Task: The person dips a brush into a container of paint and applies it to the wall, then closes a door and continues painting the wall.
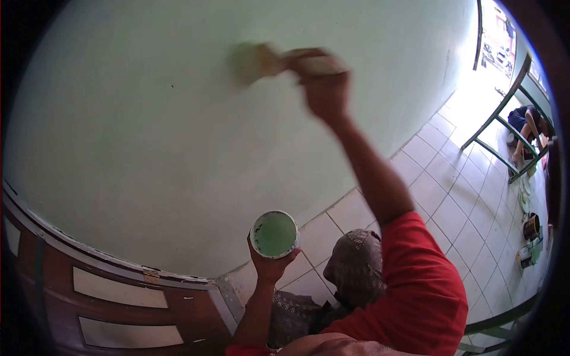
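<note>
My right hand (323, 77) is raised in front of the pale green wall (160, 148), its fingers closed around the handle of a wide paintbrush (266, 59). The bristle end points left against the wall, smeared by motion, and looks greenish. Lower down, my left hand (272, 266) grips a round white tub (256, 244) from below and the sides. Light green paint (277, 232) lies inside it, with dark specks around the inner rim.
A brown panelled door (59, 302) stands at the lower left. White floor tiles (430, 178) run along the wall. On the right are a green ladder-like frame (497, 117), a crouching person (522, 121) and paint cans (531, 226). Another green frame (499, 325) shows at lower right.
</note>
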